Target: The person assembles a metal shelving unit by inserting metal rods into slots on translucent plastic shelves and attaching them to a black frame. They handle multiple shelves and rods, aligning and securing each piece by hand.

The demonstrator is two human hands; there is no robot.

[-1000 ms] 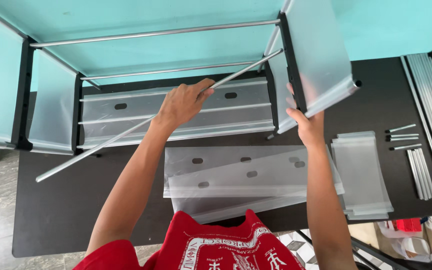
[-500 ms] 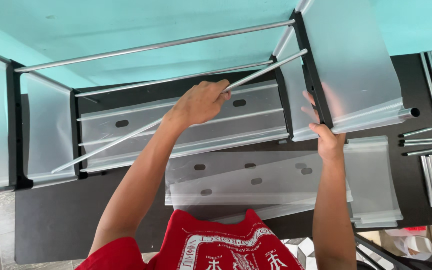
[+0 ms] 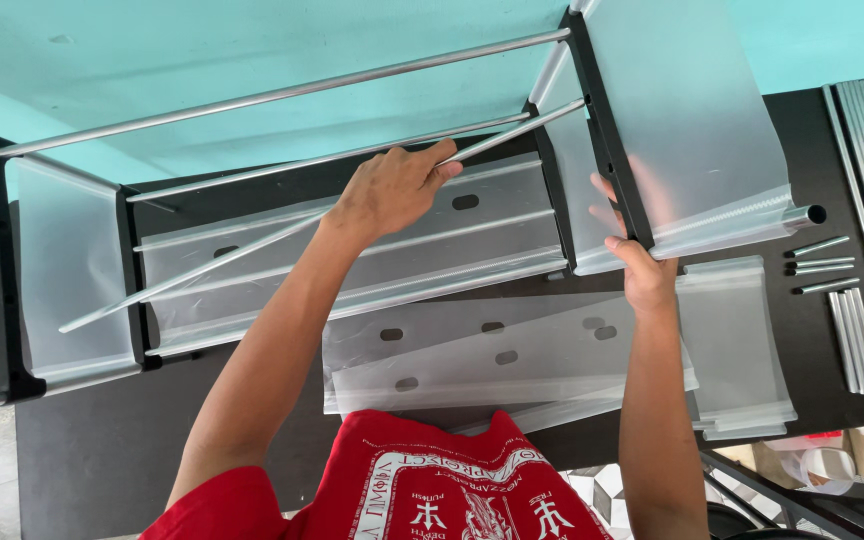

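Observation:
A partly built rack stands on a black table (image 3: 92, 450): black uprights, silver cross rods and frosted plastic panels. My left hand (image 3: 392, 190) grips a loose silver rod (image 3: 212, 262) that slants from lower left up to the right black upright (image 3: 607, 140), where its far end meets the frame. My right hand (image 3: 632, 255) holds that upright and the frosted side panel (image 3: 692, 110) at its lower edge. A frosted shelf panel (image 3: 452, 240) with oval slots sits in the rack below the rod.
Loose frosted panels (image 3: 512, 365) lie on the table in front of me, with a folded stack (image 3: 742, 350) to the right. Short and long silver rods (image 3: 852, 330) lie at the right edge. A teal wall (image 3: 202, 50) is behind the rack.
The view has shifted closer and to the right. My left hand has slid the slanted rod further toward the right upright, and its far end now reaches the frame. My right hand stays on the upright.

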